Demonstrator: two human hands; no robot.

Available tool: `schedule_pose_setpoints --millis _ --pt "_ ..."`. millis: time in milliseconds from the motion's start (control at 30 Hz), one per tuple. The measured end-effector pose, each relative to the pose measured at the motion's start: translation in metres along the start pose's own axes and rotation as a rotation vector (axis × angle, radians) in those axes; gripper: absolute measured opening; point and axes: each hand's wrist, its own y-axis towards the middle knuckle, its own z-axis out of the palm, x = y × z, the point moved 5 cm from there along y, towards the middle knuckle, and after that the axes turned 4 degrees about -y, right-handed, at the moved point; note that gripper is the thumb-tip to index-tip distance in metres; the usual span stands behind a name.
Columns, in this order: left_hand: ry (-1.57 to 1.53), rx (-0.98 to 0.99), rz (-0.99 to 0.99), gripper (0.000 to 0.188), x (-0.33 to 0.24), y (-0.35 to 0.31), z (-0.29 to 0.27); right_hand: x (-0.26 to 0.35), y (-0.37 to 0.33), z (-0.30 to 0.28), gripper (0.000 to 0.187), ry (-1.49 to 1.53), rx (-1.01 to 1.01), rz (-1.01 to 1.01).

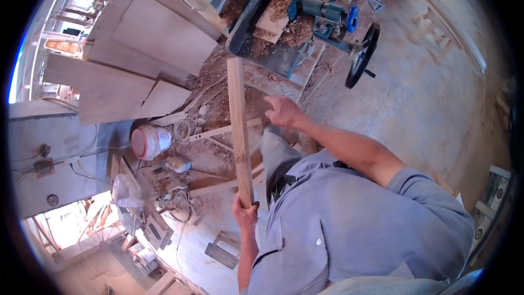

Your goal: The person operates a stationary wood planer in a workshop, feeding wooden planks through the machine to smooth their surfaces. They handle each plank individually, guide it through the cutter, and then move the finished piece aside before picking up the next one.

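Observation:
My left hand is closed around the lower end of a long squared wooden batten. The batten rises almost straight up the picture, its far end close to the edge of a woodworking machine. To the right of the batten and apart from it is my right hand. Its index finger sticks out while other fingers are partly curled, and nothing shows in it.
The machine carries a blue handle, a black handwheel and a shavings-covered board. Large sheet panels lean at the left. A white-and-red bucket, cords and wood scraps lie on the floor. A wooden frame stands far right.

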Motion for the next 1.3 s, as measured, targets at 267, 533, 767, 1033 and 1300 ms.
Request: schedule_pose_setpoints --millis 267,533,767,1033,1300 --pt "-0.108 -0.038 0.056 0.069 0.045 0.088 -0.027 0.013 0.184 -0.025 0.047 -0.620 -0.234 -0.188" --pt "-0.056 0.079 0.130 0.060 0.040 0.166 -0.094 0.034 0.166 0.015 0.037 -0.262 0.237 0.071" --pt "-0.031 0.115 0.206 0.055 0.030 0.203 -0.129 0.041 0.207 -0.019 0.041 -0.879 -0.189 -0.217" --pt "0.228 0.129 0.347 0.056 0.045 0.187 -0.125 0.007 0.200 -0.041 0.039 -1.023 -0.153 -0.298" --pt "0.236 0.140 0.114 0.057 0.069 0.183 -0.090 -0.007 0.194 -0.062 0.035 -0.807 -0.126 -0.408"
